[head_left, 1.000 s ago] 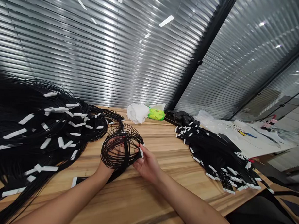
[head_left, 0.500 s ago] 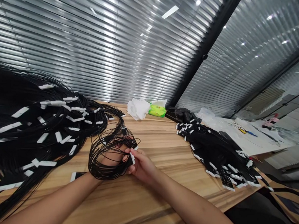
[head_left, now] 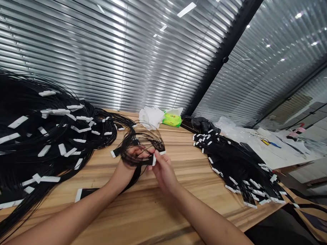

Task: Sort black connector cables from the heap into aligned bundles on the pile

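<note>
Gripping a small coil of black wire [head_left: 145, 142] at the centre of the frame, the left hand [head_left: 128, 163] has its fingers curled through the loops and holds the coil over the bench [head_left: 182, 211]. Right beside it, the right hand [head_left: 163, 170] pinches a white connector [head_left: 154, 160] at the wire's end between thumb and fingertips, close against the coil. Over on the left of the frame, a big heap of loose black wires [head_left: 32, 141] dotted with white tags sprawls across the bench, and strands run from it toward the coil. Right of centre lies a pile of bundled wires [head_left: 234, 163], well apart from both hands. Up at the bench's far edge sit a crumpled white tissue [head_left: 150, 118] and a green packet [head_left: 172, 119], touching each other.
</note>
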Demonstrator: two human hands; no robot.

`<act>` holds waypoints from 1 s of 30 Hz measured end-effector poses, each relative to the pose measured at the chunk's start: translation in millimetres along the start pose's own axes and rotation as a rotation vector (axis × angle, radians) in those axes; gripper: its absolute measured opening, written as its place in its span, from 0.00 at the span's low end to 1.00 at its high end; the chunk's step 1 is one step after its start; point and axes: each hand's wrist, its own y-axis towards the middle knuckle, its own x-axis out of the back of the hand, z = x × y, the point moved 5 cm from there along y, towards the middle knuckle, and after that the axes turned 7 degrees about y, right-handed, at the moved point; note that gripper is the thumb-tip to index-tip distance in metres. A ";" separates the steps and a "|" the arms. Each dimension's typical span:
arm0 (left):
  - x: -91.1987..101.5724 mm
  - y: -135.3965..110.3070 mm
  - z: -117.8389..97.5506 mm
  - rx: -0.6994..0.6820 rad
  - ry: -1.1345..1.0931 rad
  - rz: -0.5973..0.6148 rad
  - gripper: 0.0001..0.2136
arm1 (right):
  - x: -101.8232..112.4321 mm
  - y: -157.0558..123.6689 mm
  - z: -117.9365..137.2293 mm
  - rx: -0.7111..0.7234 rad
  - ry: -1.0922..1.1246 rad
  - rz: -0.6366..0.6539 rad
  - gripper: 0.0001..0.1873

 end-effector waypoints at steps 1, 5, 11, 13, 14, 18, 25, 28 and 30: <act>-2.0 0.2 -1.0 -0.043 0.063 0.038 0.15 | 2.8 2.5 6.7 0.058 -0.010 -0.048 0.13; -0.2 -5.1 2.3 -0.107 0.334 0.087 0.18 | 12.3 7.4 21.4 0.185 -0.056 -0.178 0.13; 11.3 -15.9 -12.1 -0.273 0.634 -0.140 0.23 | 13.5 6.3 17.8 0.214 -0.095 -0.176 0.15; 9.3 -21.5 -24.4 -0.403 0.706 -0.159 0.17 | 12.6 5.8 14.6 0.196 -0.100 -0.165 0.15; 7.0 -24.4 -29.8 -0.466 0.728 -0.142 0.13 | 12.7 5.5 12.8 0.184 -0.104 -0.163 0.15; -2.1 -30.5 -37.3 -0.535 0.740 0.007 0.09 | 14.7 4.2 5.4 0.143 -0.157 -0.154 0.17; 7.7 -26.0 -32.4 -0.404 0.612 -0.143 0.09 | 12.6 0.9 -1.7 0.112 -0.257 -0.104 0.21; 13.1 -26.5 -34.2 -0.412 0.580 -0.240 0.08 | 10.7 -0.4 -2.0 0.097 -0.307 -0.092 0.21; 13.2 -26.4 -35.9 -0.433 0.586 -0.233 0.05 | 9.8 -0.8 -1.7 0.097 -0.322 -0.082 0.21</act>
